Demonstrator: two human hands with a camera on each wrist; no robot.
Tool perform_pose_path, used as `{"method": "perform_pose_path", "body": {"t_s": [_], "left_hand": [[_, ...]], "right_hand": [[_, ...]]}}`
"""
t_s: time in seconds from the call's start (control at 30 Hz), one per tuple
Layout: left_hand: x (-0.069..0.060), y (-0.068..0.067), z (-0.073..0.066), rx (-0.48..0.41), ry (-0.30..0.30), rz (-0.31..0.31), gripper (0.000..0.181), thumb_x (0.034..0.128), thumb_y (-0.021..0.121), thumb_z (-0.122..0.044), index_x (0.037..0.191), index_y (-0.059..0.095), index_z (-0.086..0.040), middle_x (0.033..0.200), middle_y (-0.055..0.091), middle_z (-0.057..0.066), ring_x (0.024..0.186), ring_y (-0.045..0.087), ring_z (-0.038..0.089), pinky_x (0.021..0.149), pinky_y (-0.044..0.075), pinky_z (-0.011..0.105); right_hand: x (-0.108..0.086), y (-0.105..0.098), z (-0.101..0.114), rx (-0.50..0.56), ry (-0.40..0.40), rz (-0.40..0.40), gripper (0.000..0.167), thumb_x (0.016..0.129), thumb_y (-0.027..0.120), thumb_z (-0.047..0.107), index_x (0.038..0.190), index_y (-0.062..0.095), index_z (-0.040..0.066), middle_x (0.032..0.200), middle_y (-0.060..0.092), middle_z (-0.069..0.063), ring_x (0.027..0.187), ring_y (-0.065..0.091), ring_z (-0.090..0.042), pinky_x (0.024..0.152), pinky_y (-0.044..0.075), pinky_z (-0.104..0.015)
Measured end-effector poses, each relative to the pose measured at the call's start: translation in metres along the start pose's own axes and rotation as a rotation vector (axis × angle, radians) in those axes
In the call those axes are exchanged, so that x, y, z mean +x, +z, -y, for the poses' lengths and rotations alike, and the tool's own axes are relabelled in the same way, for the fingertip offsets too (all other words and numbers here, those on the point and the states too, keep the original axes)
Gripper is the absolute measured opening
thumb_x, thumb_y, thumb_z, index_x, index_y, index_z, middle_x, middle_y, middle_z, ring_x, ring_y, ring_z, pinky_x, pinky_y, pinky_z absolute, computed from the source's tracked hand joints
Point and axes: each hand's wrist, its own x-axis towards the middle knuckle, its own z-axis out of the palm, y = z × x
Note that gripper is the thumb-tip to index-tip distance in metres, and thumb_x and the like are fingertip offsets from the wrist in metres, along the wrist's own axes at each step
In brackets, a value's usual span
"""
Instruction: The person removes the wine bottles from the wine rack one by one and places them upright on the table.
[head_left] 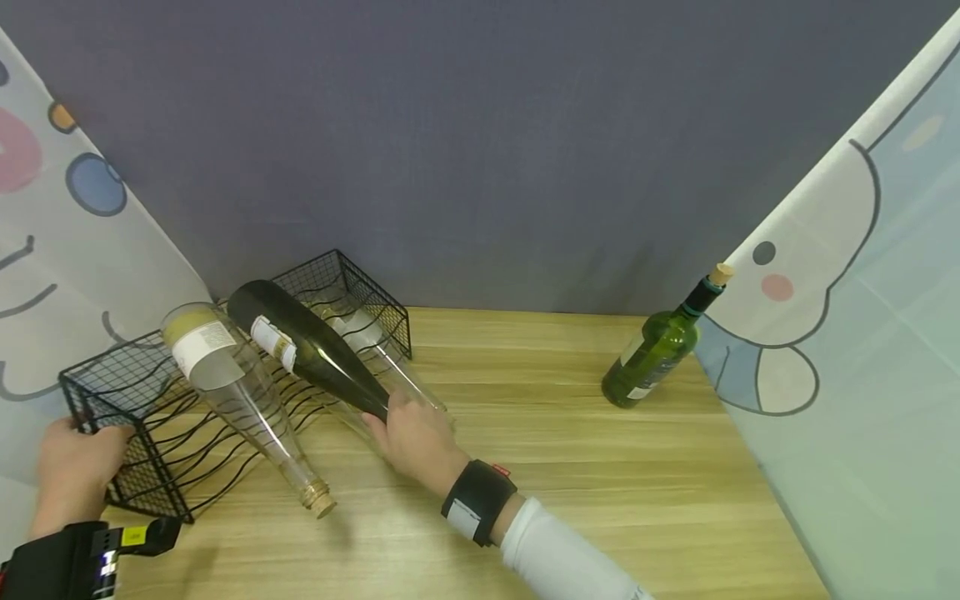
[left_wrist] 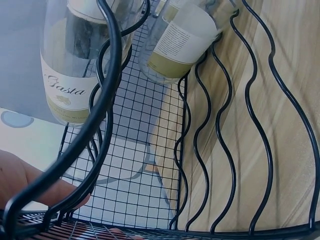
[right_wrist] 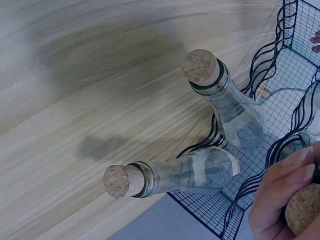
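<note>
My left hand [head_left: 78, 467] grips the left end of a black wire wine rack [head_left: 161, 454] with wavy bars. In my right hand [head_left: 420, 433] is the neck of a dark green wine bottle [head_left: 330, 354]; it lies slanted across the rack, base toward the back left. Its cork [right_wrist: 304, 210] shows beside my fingers in the right wrist view. A clear corked bottle [head_left: 262, 417] lies on the rack to its left, neck toward me. Another clear bottle [head_left: 393, 367] lies partly hidden to its right. Two clear necks with corks [right_wrist: 200, 67] appear in the right wrist view.
A green corked bottle [head_left: 656, 350] stands on the wooden table [head_left: 540, 467] at the right, near the back. A dark grey panel [head_left: 510, 167] rises behind the table. Printed white and blue panels [head_left: 847, 467] border both sides.
</note>
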Motion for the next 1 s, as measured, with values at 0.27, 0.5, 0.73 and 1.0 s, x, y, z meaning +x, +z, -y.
{"method": "perform_pose_path", "body": {"t_s": [0.27,0.5,0.73,1.0], "left_hand": [[0.001,-0.001,0.000,0.001,-0.001,0.000,0.074,0.0985,0.034,-0.020,0.153,-0.005,0.009,0.160,0.000,0.035,0.145,0.015,0.056,0.112,0.028,0.070],[-0.001,-0.002,0.000,0.008,0.011,0.006,0.073,0.0985,0.035,-0.021,0.153,-0.004,0.010,0.159,0.003,0.036,0.143,0.018,0.057,0.110,0.030,0.071],[-0.003,-0.003,-0.002,0.007,0.007,0.017,0.075,0.0987,0.035,-0.022,0.153,-0.006,0.009,0.160,-0.001,0.034,0.145,0.015,0.057,0.111,0.028,0.071],[-0.002,-0.003,-0.001,0.014,0.002,0.021,0.075,0.0990,0.034,-0.023,0.153,-0.007,0.008,0.161,-0.003,0.033,0.145,0.012,0.056,0.112,0.027,0.070]], "right_hand": [[-0.006,0.000,-0.008,0.042,-0.038,-0.015,0.045,0.102,0.045,0.048,0.089,0.058,0.008,0.061,0.055,0.001,0.055,0.062,-0.017,0.041,0.041,-0.024],[-0.011,-0.008,-0.013,0.089,-0.001,0.066,0.051,0.102,0.043,0.049,0.106,0.062,0.002,0.069,0.062,-0.004,0.066,0.068,-0.020,0.045,0.046,-0.024],[-0.013,-0.014,-0.017,0.106,0.032,0.139,0.057,0.101,0.042,0.051,0.123,0.060,0.002,0.080,0.068,-0.008,0.073,0.068,-0.020,0.050,0.049,-0.026],[-0.015,-0.018,-0.020,0.282,0.095,0.195,0.040,0.099,0.051,0.046,0.095,0.062,0.008,0.059,0.049,0.002,0.046,0.045,-0.009,0.039,0.038,-0.022]]}}
